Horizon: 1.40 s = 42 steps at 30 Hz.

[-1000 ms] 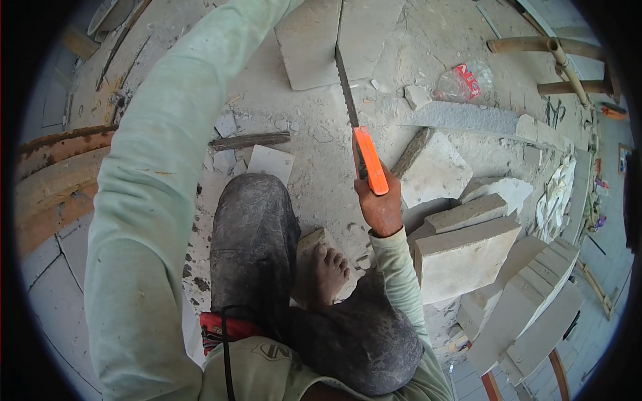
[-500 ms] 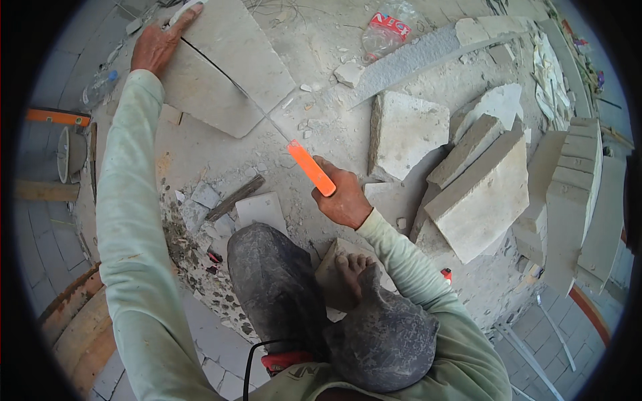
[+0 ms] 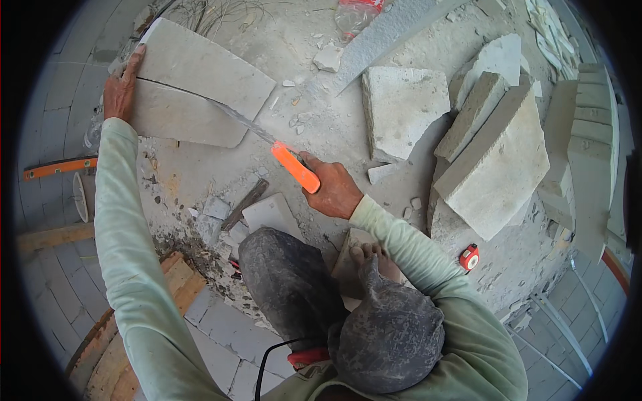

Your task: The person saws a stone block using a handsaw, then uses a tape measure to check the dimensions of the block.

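A pale stone slab [image 3: 200, 60] lies at the upper left, with a long straight cut across it. My left hand [image 3: 122, 87] grips its left end beside the cut. My right hand [image 3: 331, 190] is closed on the handle of an orange-handled saw [image 3: 294, 165], whose blade runs up and leftward into the cut, near the slab's lower piece [image 3: 180, 117]. My right hand is below and right of the slab. My bent knee and bare foot [image 3: 364, 254] are at the lower middle.
Broken slabs [image 3: 491, 164] lean and lie at the right, with a red tape measure [image 3: 469, 257] below. A crumpled plastic bottle [image 3: 354, 17] lies at the top. An orange level [image 3: 60, 167] and timber boards [image 3: 174, 287] are at the left. Rubble is scattered around my knee.
The view has swung, shifting the scene. My left hand, out of frame a second ago, now shows on the slab's end. The saw, upright earlier, now slants leftward along the cut.
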Each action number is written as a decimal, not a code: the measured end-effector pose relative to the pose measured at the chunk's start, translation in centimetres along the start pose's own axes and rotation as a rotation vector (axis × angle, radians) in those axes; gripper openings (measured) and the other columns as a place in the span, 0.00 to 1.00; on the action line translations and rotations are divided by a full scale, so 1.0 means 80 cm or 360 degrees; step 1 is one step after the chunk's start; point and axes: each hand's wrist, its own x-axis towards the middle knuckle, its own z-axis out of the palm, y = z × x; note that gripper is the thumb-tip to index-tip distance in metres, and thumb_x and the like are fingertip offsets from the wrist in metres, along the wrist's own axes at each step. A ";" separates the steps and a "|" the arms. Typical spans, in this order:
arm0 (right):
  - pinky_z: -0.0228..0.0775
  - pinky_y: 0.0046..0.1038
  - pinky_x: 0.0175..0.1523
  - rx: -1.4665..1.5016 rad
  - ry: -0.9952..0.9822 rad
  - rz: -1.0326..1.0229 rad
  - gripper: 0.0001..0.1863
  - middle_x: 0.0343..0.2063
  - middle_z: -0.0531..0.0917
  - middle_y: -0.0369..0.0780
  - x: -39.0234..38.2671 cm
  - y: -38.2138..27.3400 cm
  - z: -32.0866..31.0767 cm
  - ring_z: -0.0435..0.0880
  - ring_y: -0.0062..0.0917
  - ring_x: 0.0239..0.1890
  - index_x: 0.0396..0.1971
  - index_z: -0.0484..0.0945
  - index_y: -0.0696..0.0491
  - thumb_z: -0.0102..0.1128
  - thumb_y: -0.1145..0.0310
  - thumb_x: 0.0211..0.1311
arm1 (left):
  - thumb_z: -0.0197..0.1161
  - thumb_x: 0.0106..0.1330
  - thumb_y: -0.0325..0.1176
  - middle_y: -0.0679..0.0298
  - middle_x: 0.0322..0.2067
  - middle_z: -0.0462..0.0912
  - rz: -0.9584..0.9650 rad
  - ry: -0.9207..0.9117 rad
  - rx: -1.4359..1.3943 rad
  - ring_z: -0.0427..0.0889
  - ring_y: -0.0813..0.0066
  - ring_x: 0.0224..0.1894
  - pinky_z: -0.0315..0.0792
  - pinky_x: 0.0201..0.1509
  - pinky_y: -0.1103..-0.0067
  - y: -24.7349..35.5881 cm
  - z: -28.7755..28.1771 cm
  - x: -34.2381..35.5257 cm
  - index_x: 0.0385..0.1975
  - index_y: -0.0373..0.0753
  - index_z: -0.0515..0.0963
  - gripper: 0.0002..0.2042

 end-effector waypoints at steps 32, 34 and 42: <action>0.74 0.31 0.48 -0.0220 0.0075 -0.0023 0.32 0.39 0.82 0.53 -0.120 0.005 -0.032 0.84 0.44 0.40 0.59 0.70 0.59 0.55 0.75 0.48 | 0.55 0.48 0.77 0.45 0.41 0.81 0.0160 0.0461 0.0224 0.79 0.52 0.49 0.68 0.56 0.60 0.083 0.012 -0.131 0.41 0.30 0.78 0.46; 0.74 0.31 0.49 0.0186 0.0023 0.0238 0.32 0.40 0.82 0.53 -0.184 0.017 -0.042 0.85 0.42 0.42 0.59 0.69 0.60 0.55 0.75 0.49 | 0.55 0.50 0.76 0.47 0.42 0.80 0.0002 0.0244 0.0239 0.78 0.53 0.50 0.67 0.56 0.58 0.084 -0.003 -0.130 0.43 0.29 0.77 0.45; 0.74 0.37 0.46 -0.0055 0.0028 0.0098 0.31 0.33 0.81 0.57 -0.054 -0.022 -0.017 0.83 0.48 0.37 0.58 0.69 0.61 0.55 0.74 0.48 | 0.55 0.52 0.74 0.45 0.47 0.78 0.0098 0.0349 0.0201 0.74 0.51 0.54 0.63 0.60 0.58 0.105 0.013 -0.147 0.48 0.29 0.75 0.45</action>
